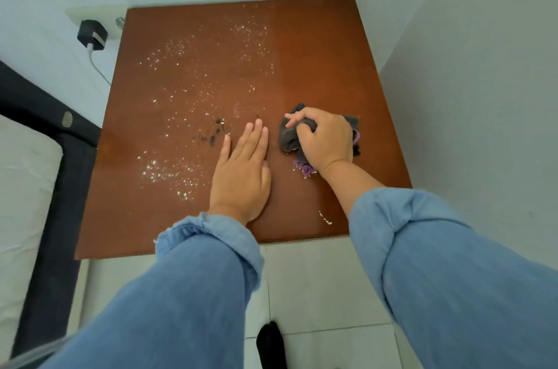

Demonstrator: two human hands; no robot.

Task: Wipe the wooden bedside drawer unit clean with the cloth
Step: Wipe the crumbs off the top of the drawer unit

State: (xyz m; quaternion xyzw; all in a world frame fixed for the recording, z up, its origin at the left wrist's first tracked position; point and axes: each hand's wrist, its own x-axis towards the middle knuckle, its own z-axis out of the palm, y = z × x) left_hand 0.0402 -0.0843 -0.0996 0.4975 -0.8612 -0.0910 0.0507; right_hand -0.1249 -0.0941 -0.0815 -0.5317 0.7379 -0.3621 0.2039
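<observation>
1. The drawer unit (317, 66) fills the middle of the frame, seen from above so that only its brown wooden top shows; it stands in a corner, with white walls along the top and right of the frame and a bed (27, 175) at the left edge.
2. The cloth (291, 136), dark grey with a purple fringe, lies bunched on the top right of centre, under the right hand (324, 142).
3. The right hand's fingers (297, 122) are curled over the cloth, gripping it and pressing it to the wood.
4. The left hand (241, 169) rests flat on the top just left of the cloth, its fingers straight and close together, holding nothing.
5. White crumbs (193, 72) lie scattered over the left and centre of the top, with a few dark smudges (213, 134) just beyond the left fingertips; a small patch of crumbs (325, 219) sits near the front edge, lower right.
6. The right-hand strip of the top looks clean, so the wiping appears under way and perhaps a third done.
7. The next move likely calls for sweeping the cloth leftward across the crumbs, with the left hand lifted clear.
8. A charger (92, 34) is plugged into the wall at the upper left.
</observation>
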